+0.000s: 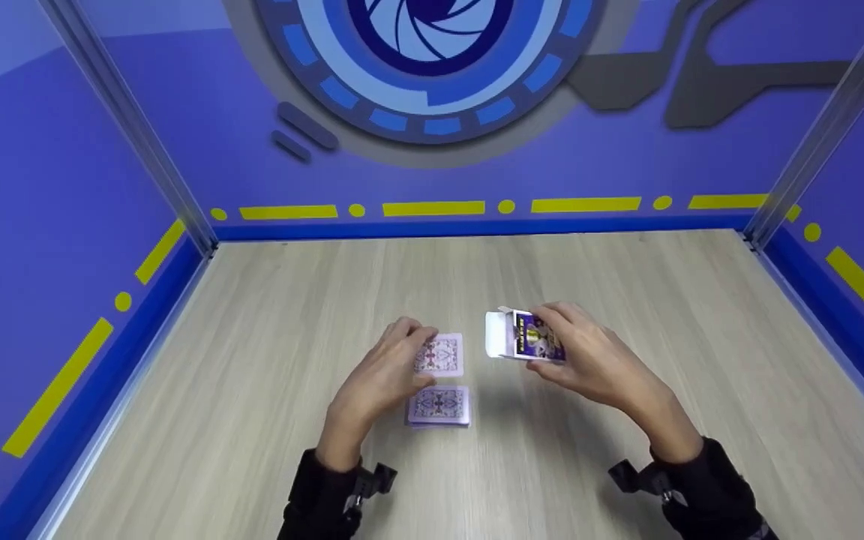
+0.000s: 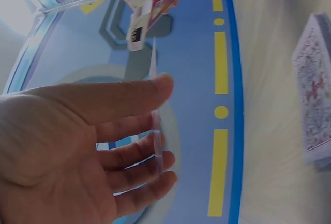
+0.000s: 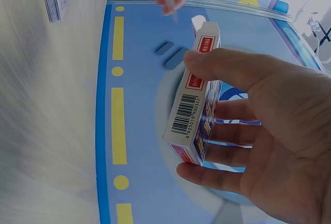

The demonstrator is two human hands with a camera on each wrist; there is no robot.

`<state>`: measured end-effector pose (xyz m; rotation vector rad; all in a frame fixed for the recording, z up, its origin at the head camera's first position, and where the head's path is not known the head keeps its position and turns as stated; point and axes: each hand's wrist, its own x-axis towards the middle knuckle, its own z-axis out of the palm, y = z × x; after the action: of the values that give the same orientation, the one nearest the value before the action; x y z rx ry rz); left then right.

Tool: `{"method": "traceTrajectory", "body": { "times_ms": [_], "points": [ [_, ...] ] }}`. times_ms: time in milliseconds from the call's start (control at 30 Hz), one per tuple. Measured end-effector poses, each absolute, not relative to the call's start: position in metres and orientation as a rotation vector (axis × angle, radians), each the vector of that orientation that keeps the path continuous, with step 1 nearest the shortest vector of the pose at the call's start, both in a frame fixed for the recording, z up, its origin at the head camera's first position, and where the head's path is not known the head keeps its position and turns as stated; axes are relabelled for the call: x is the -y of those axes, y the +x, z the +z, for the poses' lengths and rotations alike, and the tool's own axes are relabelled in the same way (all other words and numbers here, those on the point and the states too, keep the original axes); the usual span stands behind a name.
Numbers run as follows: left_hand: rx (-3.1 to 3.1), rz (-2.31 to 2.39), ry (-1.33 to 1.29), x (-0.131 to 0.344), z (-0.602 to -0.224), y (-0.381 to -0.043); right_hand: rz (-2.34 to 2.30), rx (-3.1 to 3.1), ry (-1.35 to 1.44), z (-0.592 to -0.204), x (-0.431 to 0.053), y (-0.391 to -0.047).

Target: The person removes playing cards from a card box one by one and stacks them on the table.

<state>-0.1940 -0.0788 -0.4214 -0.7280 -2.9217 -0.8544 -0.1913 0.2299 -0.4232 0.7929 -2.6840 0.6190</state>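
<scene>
Head view has the left hand point(image 1: 381, 369) pinching a card point(image 1: 443, 355) (maybe several) and the right hand point(image 1: 589, 354) gripping a box point(image 1: 538, 337), open flap point(image 1: 498, 335) facing the card, both well in from the surface's point(image 1: 274, 322) far edge. A card stack point(image 1: 439, 405) sits between its side edges. Looks mid-transfer between box and stack; next move probably wants steady aim. Can't tell what's inside the box.

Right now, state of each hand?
Left hand: closed, pinching at least one playing card.
Right hand: closed, holding the open card box.
</scene>
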Motion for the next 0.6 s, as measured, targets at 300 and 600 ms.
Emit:
{"method": "traceTrajectory", "body": {
  "times_ms": [300,600],
  "points": [
    [3.106,-0.721,-0.735,0.064,-0.443,-0.197,0.601,2.694,0.796,-0.421,-0.229,-0.191],
    [3.220,-0.614,-0.711,0.059,-0.452,-0.196,0.595,2.694,0.797,-0.421,-0.229,-0.189]
  ]
}}
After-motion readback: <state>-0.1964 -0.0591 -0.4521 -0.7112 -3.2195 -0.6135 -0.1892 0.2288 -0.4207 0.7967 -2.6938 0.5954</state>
